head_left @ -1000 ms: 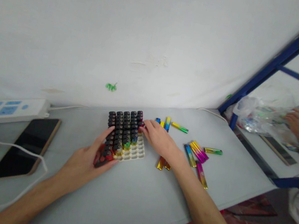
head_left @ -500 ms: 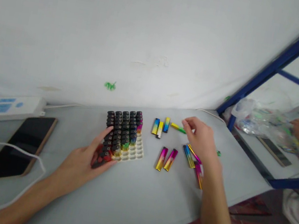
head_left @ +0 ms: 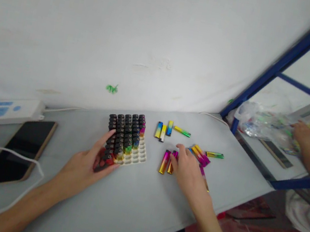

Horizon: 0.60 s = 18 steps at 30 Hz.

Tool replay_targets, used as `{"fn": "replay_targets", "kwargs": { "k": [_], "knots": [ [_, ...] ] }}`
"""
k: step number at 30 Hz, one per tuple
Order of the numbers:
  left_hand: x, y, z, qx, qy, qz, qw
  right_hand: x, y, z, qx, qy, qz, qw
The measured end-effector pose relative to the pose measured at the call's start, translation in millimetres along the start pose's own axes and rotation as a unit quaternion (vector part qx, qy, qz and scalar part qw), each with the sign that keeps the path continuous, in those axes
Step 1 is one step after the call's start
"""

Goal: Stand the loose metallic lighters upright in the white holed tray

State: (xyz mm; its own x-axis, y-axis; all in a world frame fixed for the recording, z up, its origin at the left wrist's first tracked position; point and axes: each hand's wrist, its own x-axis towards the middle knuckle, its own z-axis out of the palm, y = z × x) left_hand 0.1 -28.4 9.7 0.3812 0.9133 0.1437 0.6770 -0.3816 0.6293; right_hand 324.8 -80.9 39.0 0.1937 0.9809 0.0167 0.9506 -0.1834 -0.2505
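Observation:
A white tray with rows of round holes holds many upright lighters with black tops; holes along its right and front sides are bare. My left hand is wrapped around the tray's front left corner, thumb at the front edge and a finger against the lighters. To the right, my right hand closes its fingers on a pink-and-yellow lighter lying on the table. A matching lighter lies just left of it. More pink, yellow and blue lighters lie behind the hand, partly hidden by it.
Blue-yellow lighters and yellow-green ones lie near the wall. At left are a phone, a white cable and a power strip. A blue metal frame stands right; another person's hands work beyond it.
My right hand has moved left and toward me, from the yellow-green lighter near the wall to a pink-and-yellow one. My left hand stays at the tray. The view has shifted slightly.

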Motion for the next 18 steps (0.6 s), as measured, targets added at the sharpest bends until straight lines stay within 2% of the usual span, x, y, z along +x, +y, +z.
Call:
{"fn": "replay_targets", "kwargs": {
  "k": [4, 7, 9, 11, 13, 14, 16, 18],
  "knots": [
    [0, 2, 0.1, -0.011, -0.002, 0.002, 1.0, 14, -3, -5, 0.04, -0.012, -0.003, 0.999],
    [0, -2, 4.1, -0.016, 0.006, 0.01, 1.0, 27, 2, -12, 0.182, -0.008, -0.064, 0.981],
    [0, -4, 5.6, -0.016, 0.012, 0.019, 1.0, 35, 0, -17, 0.331, -0.028, -0.104, 0.937],
    [0, -3, 4.7, -0.016, 0.007, 0.021, 1.0, 45, -9, -20, 0.477, -0.074, -0.125, 0.867],
    [0, 0, 2.3, -0.018, -0.003, 0.016, 1.0, 57, -23, -19, 0.568, -0.119, -0.137, 0.803],
    [0, 2, 1.1, -0.02, -0.005, 0.013, 1.0, 63, -30, -16, 0.594, -0.123, -0.14, 0.782],
    [0, 3, 0.0, -0.026, -0.001, 0.013, 1.0, 74, -43, -6, 0.625, -0.103, -0.135, 0.761],
    [-1, 2, 0.8, -0.027, 0.002, 0.015, 1.0, 81, -51, 7, 0.638, -0.068, -0.114, 0.758]
  ]
}}
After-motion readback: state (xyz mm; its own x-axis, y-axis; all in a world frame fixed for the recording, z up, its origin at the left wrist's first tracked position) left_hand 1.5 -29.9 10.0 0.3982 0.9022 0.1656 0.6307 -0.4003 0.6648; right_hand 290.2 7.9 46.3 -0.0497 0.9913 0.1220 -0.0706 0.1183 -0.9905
